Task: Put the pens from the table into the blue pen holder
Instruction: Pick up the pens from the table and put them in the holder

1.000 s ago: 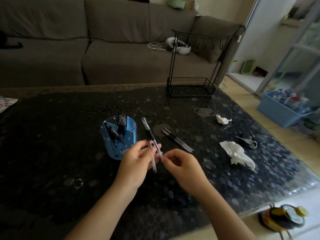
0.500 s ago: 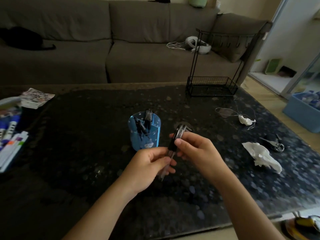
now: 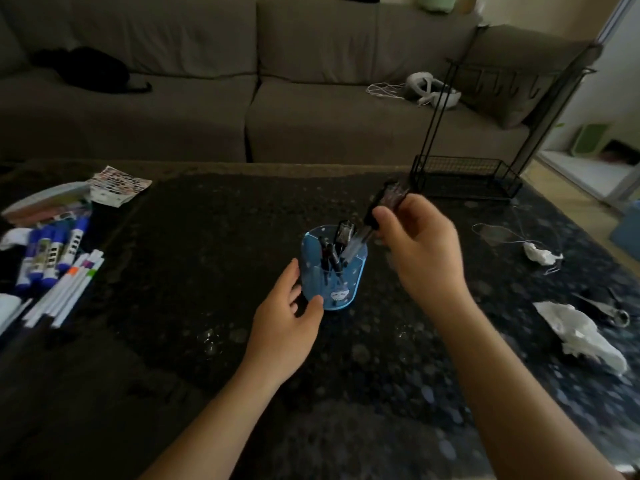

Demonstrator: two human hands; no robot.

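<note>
Dim room, daylight from right; wide-angle edges warped.

Bare dark table (image 3: 214, 258) around the blue pen holder (image 3: 346, 289); markers (image 3: 59, 268) far left, wire rack (image 3: 467, 178) behind right.

No legible text, small white sticker on blue pen holder (image 3: 334, 271) too blurred to read

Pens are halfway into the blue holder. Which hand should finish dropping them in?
Right. The right hand already grips the pens, tilted with tips inside the blue pen holder. The left hand only steadies the holder's side.
</note>
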